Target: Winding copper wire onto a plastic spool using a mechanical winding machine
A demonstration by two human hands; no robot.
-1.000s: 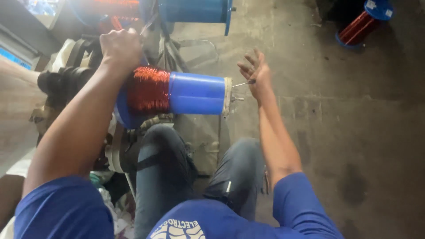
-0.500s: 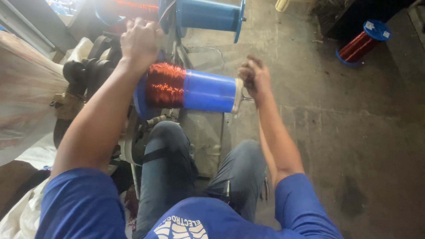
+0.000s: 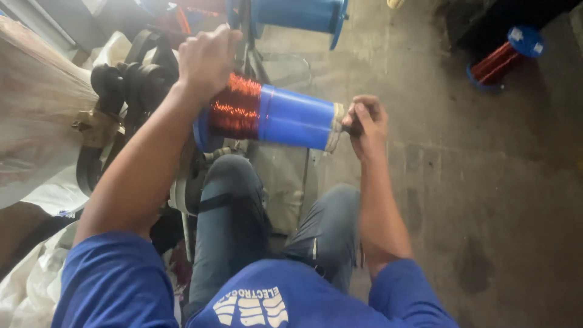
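Copper wire gleams on the near end of a blue spool point(image 3: 285, 116) lying crosswise above the person's knees, the winding bunched at its left part and bare blue plastic running to the right end. Left hand point(image 3: 206, 59) is up over the wound copper, fingers curled into a loose fist just above and behind the coil; whether it pinches a strand I cannot tell. Right hand point(image 3: 366, 123) is closed at the spool's right end, fingers wrapped tight on something small and dark there, pressed against the pale rim. Behind, a second blue spool point(image 3: 297, 13) hangs on a stand at the top edge. Off to the right, well apart on the concrete floor point(image 3: 473, 182), sits a third spool point(image 3: 501, 59) with copper on it and blue flanges. Dark belts point(image 3: 130, 82) and a pale sack point(image 3: 36, 121) crowd the left side.
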